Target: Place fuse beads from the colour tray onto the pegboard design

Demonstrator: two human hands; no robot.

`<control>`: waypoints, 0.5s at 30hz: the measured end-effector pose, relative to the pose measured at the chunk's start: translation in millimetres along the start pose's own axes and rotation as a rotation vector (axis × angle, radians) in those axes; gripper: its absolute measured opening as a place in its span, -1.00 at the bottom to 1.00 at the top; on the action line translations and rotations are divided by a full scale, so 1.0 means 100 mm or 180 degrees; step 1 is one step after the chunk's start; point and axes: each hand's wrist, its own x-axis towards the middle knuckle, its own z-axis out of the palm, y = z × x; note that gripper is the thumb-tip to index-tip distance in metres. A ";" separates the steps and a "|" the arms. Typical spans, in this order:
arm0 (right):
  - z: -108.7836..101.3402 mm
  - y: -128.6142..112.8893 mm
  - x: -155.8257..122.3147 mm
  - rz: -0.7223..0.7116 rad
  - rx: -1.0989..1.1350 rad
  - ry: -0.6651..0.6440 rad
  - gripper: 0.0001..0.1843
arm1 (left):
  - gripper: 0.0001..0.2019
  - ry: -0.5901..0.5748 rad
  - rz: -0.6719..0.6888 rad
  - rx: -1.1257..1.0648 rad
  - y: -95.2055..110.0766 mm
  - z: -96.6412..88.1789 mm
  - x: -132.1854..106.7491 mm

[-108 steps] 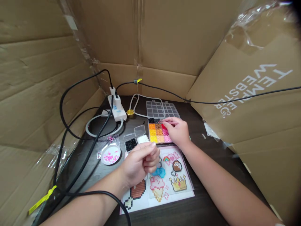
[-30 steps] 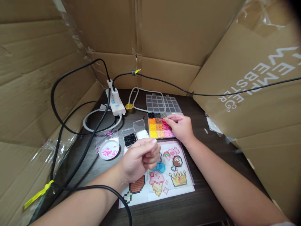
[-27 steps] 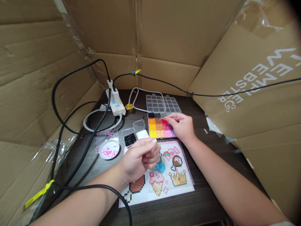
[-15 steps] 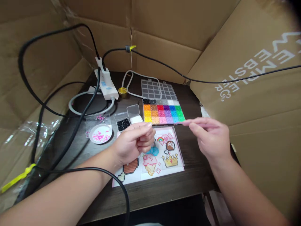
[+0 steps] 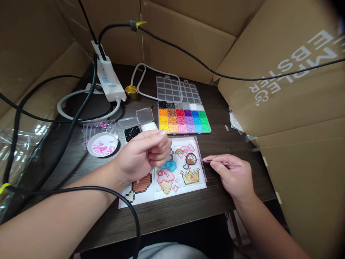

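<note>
- Brown cardboard walls (image 5: 185, 43) enclose a dark wooden desk (image 5: 172, 216) beyond and around the two hands.
- The right hand (image 5: 206, 160) is clamped on pink tweezers (image 5: 228, 164), pinched between thumb and fingers with the shaft lying back over the hand; this grip probably suits fine, steady work.
- The tweezers' tip points away to the left of the right hand, at the edge of the small brown design on the pattern sheet (image 5: 147, 198). Whether it touches or carries anything is too small to tell.
- The sheet lies between and below the hands, likely so that its designs stay in easy view and reach.
- Beyond both hands sits the bead box (image 5: 184, 133), sorted by colour, presumably so each shade can be picked quickly; its clear lid (image 5: 176, 90) is folded back, away from the hands.
- Just past the left hand are open cases of black beads (image 5: 132, 132) and white beads (image 5: 148, 126); farther left, a white dish (image 5: 104, 155) keeps loose pink pieces together.
- The left hand (image 5: 145, 154) hovers above the sheet, fingers curled into a loose fist, thumb on top; nothing shows in it, though its inside is hidden.
- The right forearm rises from the lower right, the wrist bent inward.
</note>
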 end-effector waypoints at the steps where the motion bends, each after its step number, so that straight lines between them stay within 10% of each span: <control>1: 0.00 0.00 0.00 0.0018 -0.0005 0.0005 -0.94 | -0.59 0.0015 0.0002 0.0002 0.00 0.00 0.00; 15: 0.05 -0.01 0.00 0.0059 -0.0010 0.0066 -0.95 | -0.57 -0.0061 -0.0044 0.0034 0.01 -0.01 0.00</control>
